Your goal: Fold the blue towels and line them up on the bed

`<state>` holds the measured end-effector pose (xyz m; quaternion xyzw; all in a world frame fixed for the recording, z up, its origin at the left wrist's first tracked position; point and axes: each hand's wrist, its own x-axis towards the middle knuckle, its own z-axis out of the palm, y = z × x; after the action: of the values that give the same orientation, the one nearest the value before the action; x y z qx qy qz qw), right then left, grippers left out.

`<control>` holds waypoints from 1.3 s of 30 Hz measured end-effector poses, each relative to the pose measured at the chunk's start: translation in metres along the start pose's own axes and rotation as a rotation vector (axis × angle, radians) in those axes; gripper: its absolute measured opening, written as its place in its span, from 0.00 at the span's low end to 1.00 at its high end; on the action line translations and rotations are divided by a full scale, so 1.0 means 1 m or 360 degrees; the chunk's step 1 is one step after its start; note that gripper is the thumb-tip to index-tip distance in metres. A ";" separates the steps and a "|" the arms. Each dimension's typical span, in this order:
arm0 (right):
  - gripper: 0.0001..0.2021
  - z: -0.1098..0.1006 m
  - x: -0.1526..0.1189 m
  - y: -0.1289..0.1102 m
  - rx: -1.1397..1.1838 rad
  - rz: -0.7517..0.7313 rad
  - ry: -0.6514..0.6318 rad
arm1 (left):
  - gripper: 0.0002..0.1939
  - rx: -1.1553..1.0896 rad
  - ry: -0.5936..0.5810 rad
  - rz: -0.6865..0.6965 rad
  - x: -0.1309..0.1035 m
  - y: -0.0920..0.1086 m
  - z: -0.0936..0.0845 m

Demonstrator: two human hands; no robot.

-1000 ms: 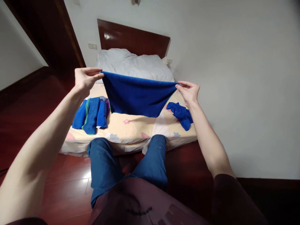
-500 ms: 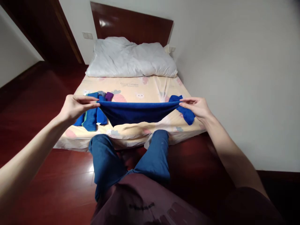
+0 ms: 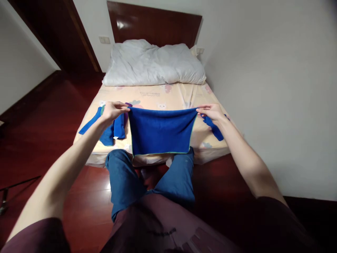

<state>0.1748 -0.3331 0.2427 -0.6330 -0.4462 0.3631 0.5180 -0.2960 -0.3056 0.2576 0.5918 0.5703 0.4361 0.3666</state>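
A blue towel (image 3: 162, 131) with green edging hangs spread between my two hands, its top edge stretched nearly level and its lower part draping in front of the bed's near edge. My left hand (image 3: 114, 110) pinches the upper left corner, and my right hand (image 3: 212, 113) pinches the upper right one. Beyond and below my left hand lie several folded cloths, among them a blue one (image 3: 119, 127) with a white tag; a purple cloth (image 3: 128, 104) is partly hidden. Behind my right hand lies a crumpled blue cloth (image 3: 214, 129), partly covered by the hand.
The bed (image 3: 96, 149) has a pale yellow patterned sheet. A white quilt (image 3: 155, 65) is heaped against the dark wooden headboard (image 3: 155, 24). To the right runs a white wall (image 3: 276, 105). My knees are close to the bed's front edge, above a dark red floor (image 3: 86, 207).
The towel now hangs down further, showing its full face and green hem. My hands have moved closer together, the left one moving right. The view has shifted slightly.
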 end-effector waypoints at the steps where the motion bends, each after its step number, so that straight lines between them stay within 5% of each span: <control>1: 0.15 0.009 0.012 -0.003 0.0042 -0.0005 0.0057 | 0.19 -0.0009 0.0033 0.0037 0.014 0.002 0.007; 6: 0.14 0.029 0.057 -0.016 0.0117 -0.0336 0.0258 | 0.22 -0.0052 0.0255 0.0342 0.079 0.014 0.021; 10: 0.16 0.022 0.075 0.008 0.0136 -0.0620 0.0314 | 0.20 0.0095 0.0397 0.0625 0.092 0.003 0.014; 13: 0.19 0.021 0.073 0.055 0.0102 -0.0568 0.0216 | 0.19 0.0227 0.0409 0.0708 0.078 -0.038 0.016; 16: 0.19 0.034 0.051 0.120 -0.0040 -0.0289 0.0053 | 0.17 0.0456 0.0294 0.0604 0.045 -0.104 0.032; 20: 0.16 0.057 0.001 0.205 -0.0277 0.0197 -0.0201 | 0.17 0.0690 -0.0227 0.0003 -0.013 -0.196 0.063; 23: 0.13 0.065 -0.026 0.247 -0.0380 0.0355 -0.0292 | 0.24 0.0649 -0.0384 -0.0289 -0.046 -0.240 0.080; 33: 0.09 0.073 -0.016 0.290 -0.0900 0.0468 -0.0315 | 0.12 0.0541 -0.0168 -0.0510 -0.049 -0.272 0.093; 39: 0.08 0.065 -0.018 0.300 -0.1117 0.0462 -0.0397 | 0.13 0.0508 -0.0071 -0.0505 -0.057 -0.283 0.087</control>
<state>0.1652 -0.3474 -0.0646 -0.7791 -0.5086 0.3321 0.1552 -0.3129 -0.3334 -0.0419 0.5546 0.7098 0.2640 0.3448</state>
